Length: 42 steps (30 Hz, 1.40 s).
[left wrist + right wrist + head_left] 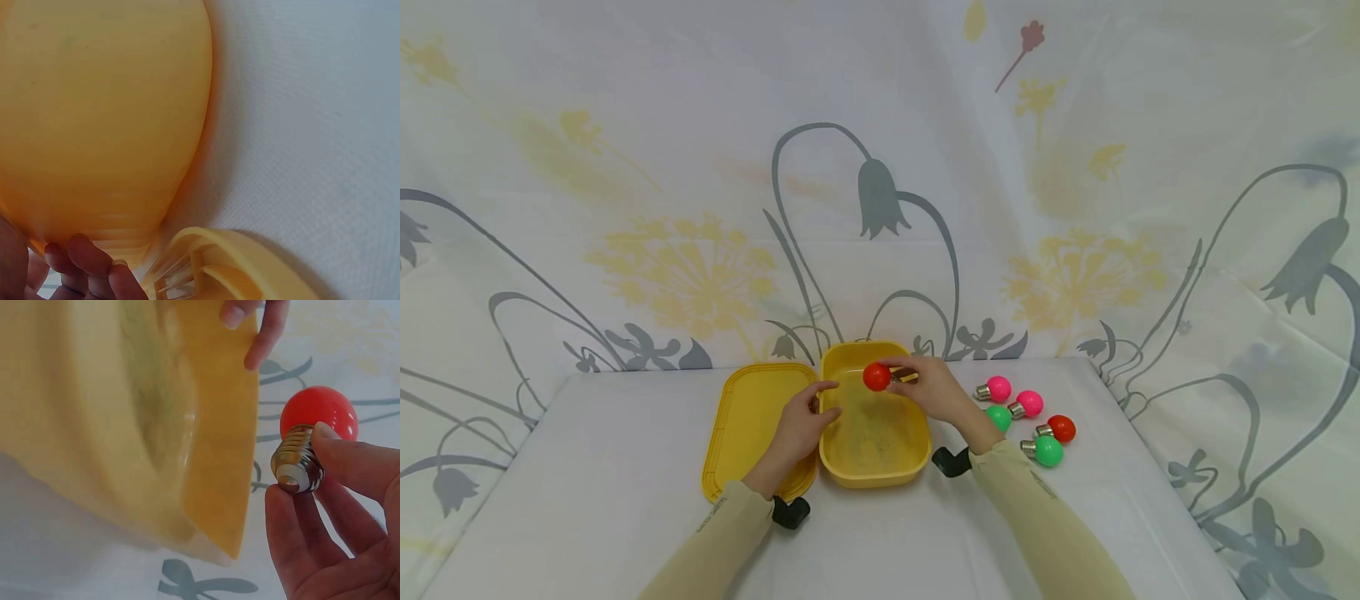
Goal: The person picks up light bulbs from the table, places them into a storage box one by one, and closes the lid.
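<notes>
The right hand (931, 392) has a narrow grip, pinching a red bulb (876, 377) by its metal base between thumb and fingers, and that bulb hangs over the yellow box (876, 481), toward its far right part, with the coloured dome pointing to the left. The left hand (801, 423) has a wide grip that holds nothing: thumb and index finger stand apart with their tips reaching over the left rim of the box, and whether they touch the rim I cannot tell. That hand and its wrist also cover part of the flat yellow lid (748, 425), which lies on the white-covered table (610, 483) just left of the box. Faint dark smudges mark the floor of the box. To the right, 5 more bulbs lie on the table in a loose group: 2 pink bulbs (999, 388) farthest back, the other red bulb (1062, 429) nearer, a green bulb (1048, 451) at the front, and a partly hidden green bulb (999, 418), whose base is blocked from the head view by the right wrist. A black wrist mount (953, 462) juts from the right sleeve (1037, 508) into the space between the box and those bulbs. Behind everything rises a pale backdrop (700, 158) printed with grey bell-shaped flowers and yellow blooms, its lower edge near the far side of the box.
</notes>
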Motion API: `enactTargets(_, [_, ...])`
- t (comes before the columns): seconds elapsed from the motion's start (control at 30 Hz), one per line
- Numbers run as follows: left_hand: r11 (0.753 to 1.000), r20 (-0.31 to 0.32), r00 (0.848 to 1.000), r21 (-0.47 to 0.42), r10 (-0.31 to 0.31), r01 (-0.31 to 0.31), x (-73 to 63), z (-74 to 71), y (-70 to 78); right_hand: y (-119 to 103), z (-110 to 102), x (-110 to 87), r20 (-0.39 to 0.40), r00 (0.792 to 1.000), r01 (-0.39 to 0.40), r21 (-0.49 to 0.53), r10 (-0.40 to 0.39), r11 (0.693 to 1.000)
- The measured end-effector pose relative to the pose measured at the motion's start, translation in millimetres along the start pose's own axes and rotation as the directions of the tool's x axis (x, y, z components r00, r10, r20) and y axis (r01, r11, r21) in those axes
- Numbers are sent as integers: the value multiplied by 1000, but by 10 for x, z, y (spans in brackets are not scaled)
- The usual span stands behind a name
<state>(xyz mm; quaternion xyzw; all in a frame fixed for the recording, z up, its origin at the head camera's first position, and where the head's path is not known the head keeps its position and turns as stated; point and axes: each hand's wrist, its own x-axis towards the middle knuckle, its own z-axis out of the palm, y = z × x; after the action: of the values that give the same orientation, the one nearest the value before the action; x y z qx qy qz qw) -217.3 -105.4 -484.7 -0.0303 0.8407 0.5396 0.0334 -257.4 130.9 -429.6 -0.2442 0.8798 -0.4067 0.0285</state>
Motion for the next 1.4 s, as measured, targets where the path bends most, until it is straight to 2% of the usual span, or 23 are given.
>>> enactTargets(0.37, [1000, 1, 1000, 5, 5, -5, 1, 7, 0, 18, 33, 219, 25, 999, -49, 30, 48, 998])
enactTargets(0.5, [1000, 3, 1000, 4, 3, -3, -13, 3, 9, 33, 69, 270, 35, 997, -67, 80, 64, 995])
enactTargets(0.7, [1000, 8, 1000, 3, 4, -4, -23, -2, 11, 115, 168, 366, 44, 998, -43, 143, 37, 989])
enactTargets(0.87, [1000, 10, 1000, -1, 8, -8, -23, -4, 11, 152, 241, 442, 44, 997, -71, 182, 64, 981])
enactTargets(1.2, [1000, 3, 1000, 5, -2, 2, -7, 28, 19, 257, 362, 573, 91, 991, -114, 165, 100, 980])
enactTargets(1.4, [999, 0, 1000, 29, 31, -31, -6, 1, -11, 245, 365, 567, 108, 991, -94, 92, 84, 991])
